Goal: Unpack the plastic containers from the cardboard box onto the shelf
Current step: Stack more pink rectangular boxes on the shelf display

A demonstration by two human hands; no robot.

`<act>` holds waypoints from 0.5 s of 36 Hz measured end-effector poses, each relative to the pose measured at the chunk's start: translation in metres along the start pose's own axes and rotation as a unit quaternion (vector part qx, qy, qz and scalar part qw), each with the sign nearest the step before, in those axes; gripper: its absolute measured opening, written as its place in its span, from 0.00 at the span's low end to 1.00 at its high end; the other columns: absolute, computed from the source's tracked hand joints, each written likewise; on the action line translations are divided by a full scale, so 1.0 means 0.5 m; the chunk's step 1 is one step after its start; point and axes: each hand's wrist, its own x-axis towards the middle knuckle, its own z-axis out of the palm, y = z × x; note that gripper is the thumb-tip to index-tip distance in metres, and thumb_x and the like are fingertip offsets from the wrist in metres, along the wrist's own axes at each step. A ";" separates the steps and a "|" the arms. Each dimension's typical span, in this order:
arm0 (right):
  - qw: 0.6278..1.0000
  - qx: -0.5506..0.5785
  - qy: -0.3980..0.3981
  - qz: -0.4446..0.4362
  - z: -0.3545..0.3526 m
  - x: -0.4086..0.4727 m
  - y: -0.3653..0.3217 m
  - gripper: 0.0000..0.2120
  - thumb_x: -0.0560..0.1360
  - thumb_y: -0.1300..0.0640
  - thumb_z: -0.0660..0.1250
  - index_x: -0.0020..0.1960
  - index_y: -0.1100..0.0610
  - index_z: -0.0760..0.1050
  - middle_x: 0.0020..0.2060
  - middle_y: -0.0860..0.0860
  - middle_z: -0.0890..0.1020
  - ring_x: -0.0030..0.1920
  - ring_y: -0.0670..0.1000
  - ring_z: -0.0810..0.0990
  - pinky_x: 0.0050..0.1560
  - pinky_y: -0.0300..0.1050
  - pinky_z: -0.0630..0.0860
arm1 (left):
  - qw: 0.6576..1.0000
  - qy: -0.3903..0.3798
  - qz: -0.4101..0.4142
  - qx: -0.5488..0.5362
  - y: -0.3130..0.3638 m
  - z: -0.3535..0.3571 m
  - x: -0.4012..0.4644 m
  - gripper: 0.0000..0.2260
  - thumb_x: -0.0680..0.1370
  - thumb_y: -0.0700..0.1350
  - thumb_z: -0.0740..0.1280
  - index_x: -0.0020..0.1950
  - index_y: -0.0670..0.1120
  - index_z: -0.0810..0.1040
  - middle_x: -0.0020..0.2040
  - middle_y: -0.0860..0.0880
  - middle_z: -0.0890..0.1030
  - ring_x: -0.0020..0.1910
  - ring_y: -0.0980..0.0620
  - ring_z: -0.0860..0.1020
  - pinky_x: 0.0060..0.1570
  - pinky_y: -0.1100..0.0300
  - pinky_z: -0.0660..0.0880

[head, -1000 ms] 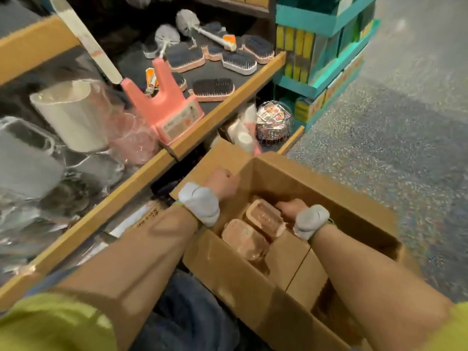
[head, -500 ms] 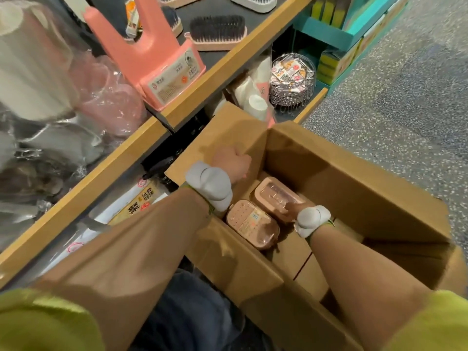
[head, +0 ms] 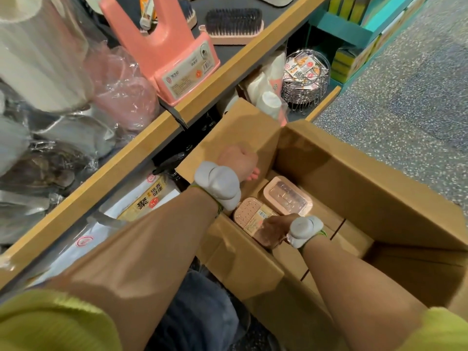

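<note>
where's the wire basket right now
In the head view, upper right: the wire basket sits on the lower shelf, beside white cups, just beyond the cardboard box.

Containers (head: 278,206) in box (head: 354,178) beside shelf (head: 141,153)

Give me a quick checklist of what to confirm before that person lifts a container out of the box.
1. Box open: cardboard box has its flaps up. Ok.
2. Containers reachable: two pink containers, near container and far container, lie exposed. Ok.
3. Right hand grip: it rests on the near container's end; fingers hidden. Cannot tell.
4. Left hand steadying the box: at the flap, fingers curled. Looks ok.
5. Shelf space: upper shelf is crowded with a pink holder and brushes. Cannot tell.
</note>
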 end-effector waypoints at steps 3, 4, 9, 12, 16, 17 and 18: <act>0.998 0.043 -0.040 0.026 -0.014 0.027 0.001 0.05 0.78 0.58 0.64 0.45 0.59 0.76 0.19 0.53 0.79 0.18 0.48 0.78 0.34 0.38 0.80 | 1.000 -0.001 -0.004 -0.004 0.001 0.002 -0.004 0.15 0.82 0.39 0.56 0.58 0.30 0.76 0.56 0.35 0.81 0.33 0.51 0.74 0.37 0.66 0.73; 0.998 0.026 -0.037 0.035 -0.009 0.023 0.002 0.04 0.78 0.57 0.65 0.51 0.55 0.77 0.23 0.54 0.81 0.22 0.49 0.81 0.30 0.37 0.78 | 1.000 0.001 -0.004 -0.006 0.001 0.003 -0.004 0.15 0.81 0.39 0.56 0.58 0.30 0.76 0.56 0.35 0.81 0.35 0.49 0.75 0.39 0.64 0.74; 0.992 0.114 0.044 -0.004 0.005 0.057 0.020 0.28 0.69 0.52 0.74 0.65 0.63 0.72 0.59 0.59 0.79 0.60 0.59 0.78 0.63 0.50 0.75 | 1.000 -0.001 -0.005 -0.007 -0.003 0.000 -0.007 0.14 0.81 0.40 0.58 0.56 0.32 0.78 0.52 0.36 0.83 0.43 0.48 0.77 0.55 0.56 0.77; 0.984 0.130 0.079 -0.090 0.004 0.098 0.040 0.36 0.61 0.45 0.76 0.63 0.62 0.74 0.60 0.59 0.79 0.60 0.61 0.78 0.63 0.57 0.75 | 1.000 -0.007 -0.001 -0.012 -0.006 -0.003 -0.011 0.13 0.80 0.40 0.58 0.57 0.33 0.77 0.39 0.44 0.79 0.40 0.49 0.77 0.53 0.56 0.77; 0.944 0.273 0.100 -0.156 -0.020 0.063 0.034 0.27 0.62 0.41 0.72 0.57 0.52 0.77 0.54 0.54 0.83 0.55 0.58 0.81 0.62 0.56 0.76 | 1.000 -0.015 0.011 0.005 -0.010 -0.005 -0.020 0.08 0.79 0.39 0.60 0.52 0.38 0.76 0.35 0.46 0.77 0.35 0.50 0.75 0.49 0.56 0.77; 0.931 0.303 0.092 -0.180 -0.025 0.041 0.028 0.26 0.61 0.40 0.71 0.56 0.50 0.79 0.53 0.53 0.84 0.54 0.57 0.82 0.61 0.57 0.76 | 1.000 -0.016 0.017 0.015 -0.012 -0.007 -0.023 0.06 0.78 0.39 0.60 0.49 0.39 0.76 0.35 0.46 0.77 0.35 0.50 0.75 0.49 0.54 0.77; 0.924 0.315 0.091 -0.196 -0.031 0.014 0.027 0.25 0.62 0.40 0.71 0.56 0.49 0.80 0.52 0.53 0.85 0.53 0.57 0.83 0.60 0.57 0.77 | 0.999 -0.013 0.025 0.028 -0.014 -0.007 -0.028 0.05 0.78 0.40 0.61 0.45 0.41 0.75 0.35 0.46 0.77 0.36 0.49 0.75 0.50 0.52 0.78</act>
